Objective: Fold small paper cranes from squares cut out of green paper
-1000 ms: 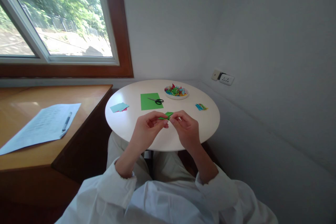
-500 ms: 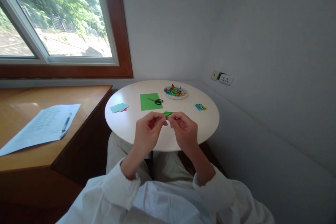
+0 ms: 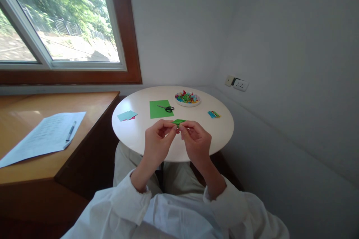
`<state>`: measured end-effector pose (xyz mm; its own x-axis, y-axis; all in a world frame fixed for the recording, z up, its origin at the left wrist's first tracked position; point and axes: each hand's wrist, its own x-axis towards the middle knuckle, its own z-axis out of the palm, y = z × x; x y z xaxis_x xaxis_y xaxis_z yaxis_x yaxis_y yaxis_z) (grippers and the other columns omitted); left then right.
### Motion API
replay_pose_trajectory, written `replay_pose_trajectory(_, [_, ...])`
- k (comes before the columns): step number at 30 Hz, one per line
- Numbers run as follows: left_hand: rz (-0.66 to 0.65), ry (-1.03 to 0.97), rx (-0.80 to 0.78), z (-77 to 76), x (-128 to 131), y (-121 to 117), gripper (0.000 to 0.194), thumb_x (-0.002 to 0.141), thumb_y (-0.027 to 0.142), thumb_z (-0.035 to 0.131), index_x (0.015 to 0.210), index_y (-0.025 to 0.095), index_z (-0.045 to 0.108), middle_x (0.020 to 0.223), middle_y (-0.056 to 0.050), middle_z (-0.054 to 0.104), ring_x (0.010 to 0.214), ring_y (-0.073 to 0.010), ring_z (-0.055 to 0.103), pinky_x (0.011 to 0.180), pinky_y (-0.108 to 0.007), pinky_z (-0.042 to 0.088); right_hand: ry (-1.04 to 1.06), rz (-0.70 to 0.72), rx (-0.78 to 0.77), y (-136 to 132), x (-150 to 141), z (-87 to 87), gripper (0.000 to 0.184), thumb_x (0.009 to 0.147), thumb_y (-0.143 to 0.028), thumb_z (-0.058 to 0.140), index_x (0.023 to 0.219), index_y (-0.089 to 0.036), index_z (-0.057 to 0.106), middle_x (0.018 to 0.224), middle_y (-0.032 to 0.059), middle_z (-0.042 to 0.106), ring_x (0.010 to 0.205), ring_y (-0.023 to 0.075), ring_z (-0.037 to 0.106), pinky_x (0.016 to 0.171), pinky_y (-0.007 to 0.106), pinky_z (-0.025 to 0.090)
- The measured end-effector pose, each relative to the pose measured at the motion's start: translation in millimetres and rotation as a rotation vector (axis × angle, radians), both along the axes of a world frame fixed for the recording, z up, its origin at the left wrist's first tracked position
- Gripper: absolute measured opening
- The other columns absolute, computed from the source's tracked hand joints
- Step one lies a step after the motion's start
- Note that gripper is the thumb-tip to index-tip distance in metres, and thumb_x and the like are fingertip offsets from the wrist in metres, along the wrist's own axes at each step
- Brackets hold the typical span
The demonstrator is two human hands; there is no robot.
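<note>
A small folded piece of green paper is held over the near half of the round white table. My left hand pinches its left side between thumb and fingers. From the right, my right hand grips it the same way, and the two thumbs almost meet below it. The fingers cover its lower part. Beyond the hands, black-handled scissors lie on a flat green sheet.
A white dish of colourful folded paper pieces stands at the back. Light blue paper squares lie left, thin coloured strips right. A wooden desk on the left bears a written sheet and a pen.
The thumbs have drawn closer together under the green paper. Its top now shows flatter and wider above the fingertips. The things on the table have stayed put.
</note>
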<state>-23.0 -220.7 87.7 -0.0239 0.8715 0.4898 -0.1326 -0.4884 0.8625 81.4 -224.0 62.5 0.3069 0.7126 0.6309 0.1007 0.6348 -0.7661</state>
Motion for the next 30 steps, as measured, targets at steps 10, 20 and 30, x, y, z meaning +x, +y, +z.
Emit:
replay_pose_trajectory(10, [0.030,-0.012,0.011,-2.2,1.2,1.3,0.007,0.064,0.016,0.066,0.061,0.015,0.059,0.066,-0.001,0.064,0.062,-0.0119,0.061,0.061,-0.025,0.052,-0.027,-0.083,0.047,0.6,0.3,-1.6,0.003,0.074,-0.017,0.063,0.075,-0.019,0.066,0.071,0.0005,0.067,0.066,0.0126,0.063,0.062,0.025,0.053])
replay_pose_trajectory(20, [0.031,-0.040,-0.004,-1.6,6.5,1.7,0.018,0.071,0.026,0.065,0.084,0.016,0.058,0.063,0.002,0.062,0.058,-0.0109,0.060,0.054,-0.021,0.049,-0.026,-0.058,0.065,1.1,-0.2,-0.7,0.003,0.075,-0.019,0.063,0.075,-0.020,0.066,0.071,-0.0004,0.068,0.064,0.0122,0.064,0.061,0.024,0.055])
replay_pose_trajectory(30, [0.081,-0.042,-0.054,-3.6,7.8,2.6,0.012,0.069,0.024,0.066,0.077,0.015,0.064,0.065,0.000,0.064,0.055,-0.0103,0.058,0.053,-0.022,0.050,0.039,-0.101,0.042,1.4,-3.1,-1.5,0.012,0.070,-0.020,0.068,0.073,-0.020,0.057,0.066,-0.0032,0.061,0.058,0.0101,0.060,0.054,0.022,0.051])
